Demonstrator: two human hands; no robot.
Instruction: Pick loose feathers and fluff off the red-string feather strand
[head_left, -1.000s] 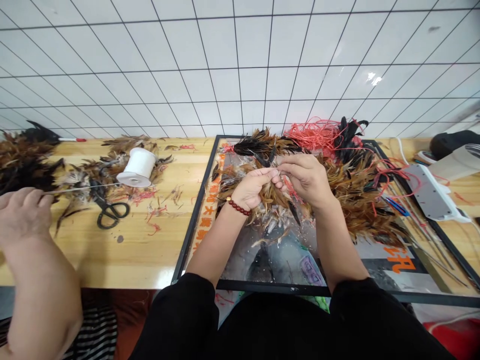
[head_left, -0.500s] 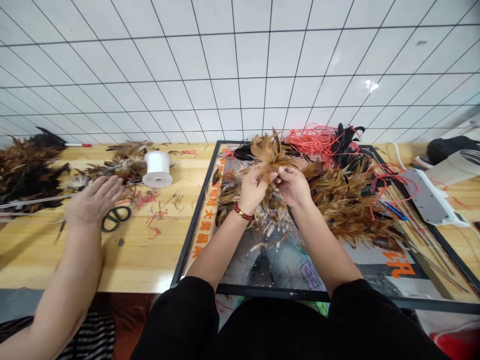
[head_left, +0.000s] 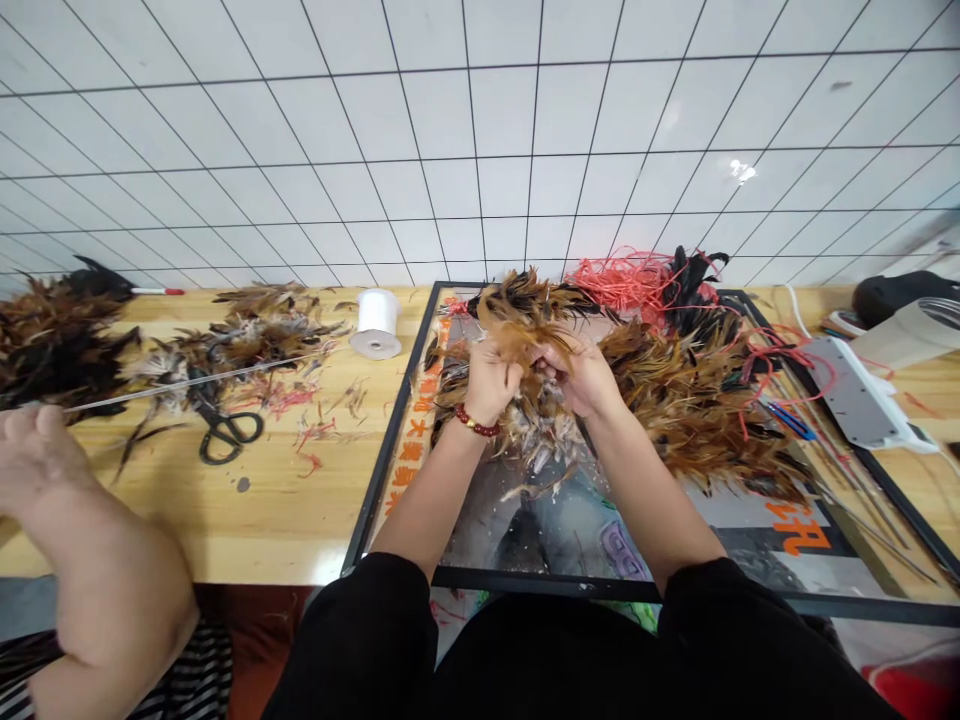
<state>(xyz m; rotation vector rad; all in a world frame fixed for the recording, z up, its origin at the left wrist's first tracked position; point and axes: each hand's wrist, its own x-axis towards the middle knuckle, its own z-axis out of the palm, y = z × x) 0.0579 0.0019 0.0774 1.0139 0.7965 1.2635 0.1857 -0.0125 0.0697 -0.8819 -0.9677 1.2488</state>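
Left hand (head_left: 491, 382), right hand (head_left: 589, 380) curled close, holding feathers (head_left: 517, 338).

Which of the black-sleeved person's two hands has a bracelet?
The left hand: dark red beads circle its wrist, while the right hand has a bare wrist.

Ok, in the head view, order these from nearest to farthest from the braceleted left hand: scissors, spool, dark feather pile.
From the left hand:
1. Spool, off to its left.
2. Scissors, farther left, closer to the wearer's side than the spool.
3. Dark feather pile, at the far left.
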